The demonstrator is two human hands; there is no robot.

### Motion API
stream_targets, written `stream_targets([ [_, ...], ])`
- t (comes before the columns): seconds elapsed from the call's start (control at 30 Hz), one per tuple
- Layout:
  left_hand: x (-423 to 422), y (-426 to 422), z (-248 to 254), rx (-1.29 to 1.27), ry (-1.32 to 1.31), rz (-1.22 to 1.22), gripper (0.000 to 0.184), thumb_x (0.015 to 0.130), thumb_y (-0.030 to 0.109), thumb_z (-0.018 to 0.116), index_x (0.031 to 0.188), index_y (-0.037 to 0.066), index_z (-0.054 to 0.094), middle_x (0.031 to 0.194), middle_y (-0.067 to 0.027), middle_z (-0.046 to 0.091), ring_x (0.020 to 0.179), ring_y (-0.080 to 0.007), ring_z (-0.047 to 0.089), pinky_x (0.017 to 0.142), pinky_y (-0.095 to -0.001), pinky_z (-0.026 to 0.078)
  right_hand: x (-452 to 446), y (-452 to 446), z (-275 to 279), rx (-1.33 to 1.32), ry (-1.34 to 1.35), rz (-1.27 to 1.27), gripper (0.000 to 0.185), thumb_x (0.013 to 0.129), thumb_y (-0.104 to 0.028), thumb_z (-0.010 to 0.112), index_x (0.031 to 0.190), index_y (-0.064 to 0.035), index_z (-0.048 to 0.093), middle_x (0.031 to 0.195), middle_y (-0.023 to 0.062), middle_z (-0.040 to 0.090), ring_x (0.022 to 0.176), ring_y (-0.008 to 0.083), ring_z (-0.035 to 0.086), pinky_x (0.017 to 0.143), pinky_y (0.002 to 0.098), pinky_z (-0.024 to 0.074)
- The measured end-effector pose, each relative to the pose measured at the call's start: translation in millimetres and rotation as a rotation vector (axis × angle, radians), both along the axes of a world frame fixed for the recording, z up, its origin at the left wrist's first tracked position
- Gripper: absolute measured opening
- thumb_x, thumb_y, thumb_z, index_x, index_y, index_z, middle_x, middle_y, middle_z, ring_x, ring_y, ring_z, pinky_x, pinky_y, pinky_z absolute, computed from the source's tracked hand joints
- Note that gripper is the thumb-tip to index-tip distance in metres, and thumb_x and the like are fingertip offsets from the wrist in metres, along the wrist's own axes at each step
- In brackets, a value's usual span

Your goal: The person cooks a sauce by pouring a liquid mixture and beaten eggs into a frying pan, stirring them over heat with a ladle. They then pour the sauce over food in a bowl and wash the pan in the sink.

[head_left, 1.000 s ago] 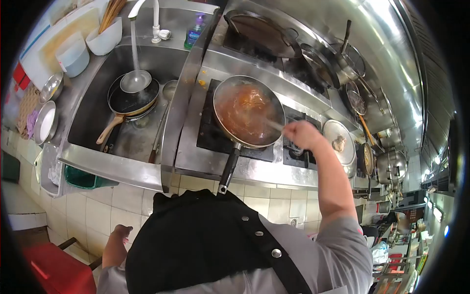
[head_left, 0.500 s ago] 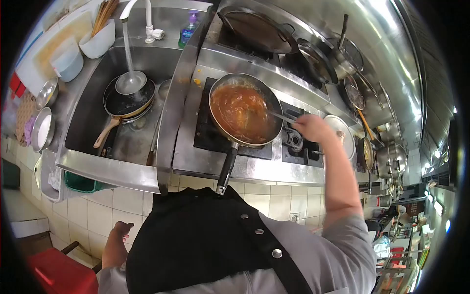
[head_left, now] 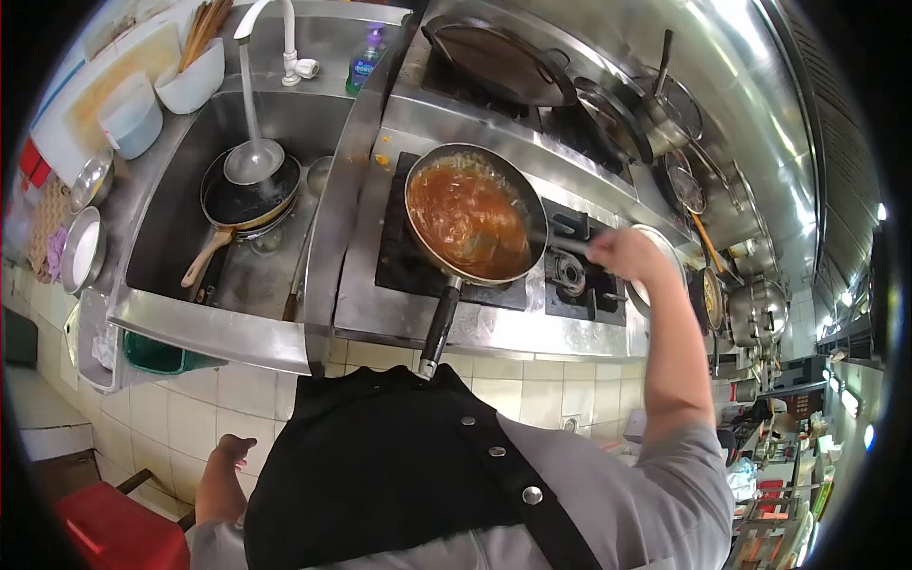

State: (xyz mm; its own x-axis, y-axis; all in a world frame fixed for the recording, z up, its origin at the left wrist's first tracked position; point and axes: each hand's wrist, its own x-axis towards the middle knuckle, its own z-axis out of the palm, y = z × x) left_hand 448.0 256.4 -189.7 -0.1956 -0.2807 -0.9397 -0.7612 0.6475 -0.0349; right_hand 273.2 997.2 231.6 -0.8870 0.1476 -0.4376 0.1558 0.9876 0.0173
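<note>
My right hand [head_left: 629, 256] is closed around the handle of a long metal utensil [head_left: 570, 245] that reaches over the rim of a frying pan [head_left: 521, 182]. The utensil is smeared by motion, and its far end is hard to make out in the sauce. Reddish-orange sauce [head_left: 465, 214] covers most of the pan's bottom, with pale bits or bubbles along the far edge. The pan sits on a stove burner, its black handle [head_left: 440, 328] pointing towards my apron. My left hand [head_left: 236, 450] hangs low at my left side, holding nothing, with its thumb stretched out.
Left of the stove, water runs from a white faucet [head_left: 290, 43] into a ladle [head_left: 254, 162] above pans in the sink [head_left: 152, 252]. A bare burner [head_left: 570, 275] and a round pale plate or lid [head_left: 655, 237] lie right of the pan. A wok [head_left: 499, 62] stands behind.
My right hand has moved a little to the right with the utensil. The sauce has swirled, baring more pale bits at the pan's far edge. My left hand stays almost still.
</note>
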Motion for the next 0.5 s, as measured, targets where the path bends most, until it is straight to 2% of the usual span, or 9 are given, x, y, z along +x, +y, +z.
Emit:
stream_targets([
  [0.07, 2.4, 3.4, 13.2, -0.035, -0.023, -0.077, 0.051, 0.087, 0.044, 0.071, 0.105, -0.004, 0.064, 0.089, -0.0132, 0.065, 0.072, -0.0262, 0.068, 0.057, -0.0452, 0.057, -17.2, -35.2, -29.2, 0.052, 0.142, -0.046, 0.033, 0.09, -0.036, 0.066, 0.108, -0.0097, 0.073, 0.097, 0.0155, 0.073, 0.09, 0.0319, 0.069, 0.085, 0.0397, 0.0531],
  [0.1, -1.3, 4.4, 17.6, -0.055, -0.024, -0.106, 0.051, 0.087, 0.044, 0.071, 0.105, -0.004, 0.064, 0.088, -0.013, 0.065, 0.072, -0.0261, 0.068, 0.057, -0.0451, 0.057, -10.9, -58.4, -27.9, -0.043, 0.073, 0.005, 0.033, 0.089, -0.04, 0.064, 0.106, -0.0135, 0.075, 0.1, 0.0163, 0.072, 0.092, 0.034, 0.068, 0.085, 0.0403, 0.0531],
  [0.13, -3.4, 0.9, 12.3, -0.062, -0.014, -0.083, 0.052, 0.087, 0.044, 0.071, 0.105, -0.004, 0.065, 0.088, -0.0132, 0.066, 0.072, -0.0259, 0.068, 0.057, -0.045, 0.058, 2.5, -52.7, -25.6, -0.136, 0.067, 0.158, 0.033, 0.09, -0.039, 0.064, 0.106, -0.0132, 0.075, 0.102, 0.016, 0.072, 0.093, 0.0342, 0.068, 0.086, 0.0411, 0.0528],
  [0.2, -2.4, -2.4, -0.7, -0.069, -0.007, -0.047, 0.053, 0.087, 0.045, 0.071, 0.106, -0.004, 0.065, 0.087, -0.0135, 0.066, 0.071, -0.0254, 0.067, 0.058, -0.045, 0.058, 12.7, -18.2, 6.9, -0.026, -0.037, 0.118, 0.031, 0.089, -0.037, 0.064, 0.106, -0.0128, 0.075, 0.101, 0.0158, 0.072, 0.095, 0.0342, 0.068, 0.087, 0.0408, 0.0525],
  [0.23, -1.4, -2.3, -0.3, -0.06, 0.007, -0.058, 0.053, 0.087, 0.046, 0.071, 0.107, -0.003, 0.066, 0.089, -0.0148, 0.068, 0.071, -0.0253, 0.067, 0.058, -0.0449, 0.059, 7.1, -9.1, 17.5, -0.034, -0.076, -0.044, 0.031, 0.089, -0.037, 0.065, 0.106, -0.0122, 0.075, 0.101, 0.0152, 0.072, 0.096, 0.0342, 0.067, 0.088, 0.0411, 0.0521],
  [0.33, 6.9, 0.0, -5.7, -0.031, -0.024, -0.147, 0.054, 0.087, 0.046, 0.07, 0.107, -0.004, 0.066, 0.089, -0.0156, 0.069, 0.07, -0.0255, 0.068, 0.059, -0.0449, 0.059, -15.8, -39.3, -28.1, 0.028, 0.137, -0.042, 0.031, 0.09, -0.036, 0.066, 0.106, -0.0113, 0.075, 0.1, 0.0158, 0.072, 0.095, 0.0345, 0.067, 0.086, 0.0406, 0.0523],
  [0.37, 2.9, -0.5, -6.3, -0.04, -0.023, -0.128, 0.054, 0.087, 0.046, 0.07, 0.107, -0.004, 0.067, 0.088, -0.0156, 0.069, 0.07, -0.0255, 0.068, 0.059, -0.0446, 0.059, -9.7, -49.9, -29.6, -0.101, 0.057, 0.057, 0.032, 0.09, -0.038, 0.065, 0.105, -0.0106, 0.075, 0.098, 0.0169, 0.072, 0.095, 0.0347, 0.067, 0.086, 0.0398, 0.0524],
  [0.43, 3.5, -1.8, -12.7, -0.052, -0.04, -0.096, 0.054, 0.087, 0.046, 0.07, 0.106, -0.004, 0.067, 0.086, -0.0154, 0.069, 0.07, -0.0255, 0.068, 0.059, -0.0441, 0.058, 4.6, -34.0, -3.7, -0.113, -0.047, 0.12, 0.034, 0.09, -0.038, 0.066, 0.105, -0.0096, 0.074, 0.097, 0.0175, 0.072, 0.094, 0.0346, 0.068, 0.086, 0.0393, 0.0523],
  [0.5, 5.7, -20.1, -43.7, 0.071, 0.05, -0.461, 0.054, 0.088, 0.047, 0.069, 0.104, -0.005, 0.067, 0.084, -0.0157, 0.069, 0.066, -0.026, 0.067, 0.059, -0.0437, 0.058, 2.3, -3.2, 15.6, -0.044, -0.079, 0.029, 0.033, 0.09, -0.037, 0.065, 0.105, -0.0085, 0.074, 0.094, 0.0169, 0.072, 0.091, 0.0337, 0.068, 0.085, 0.0391, 0.0524],
])
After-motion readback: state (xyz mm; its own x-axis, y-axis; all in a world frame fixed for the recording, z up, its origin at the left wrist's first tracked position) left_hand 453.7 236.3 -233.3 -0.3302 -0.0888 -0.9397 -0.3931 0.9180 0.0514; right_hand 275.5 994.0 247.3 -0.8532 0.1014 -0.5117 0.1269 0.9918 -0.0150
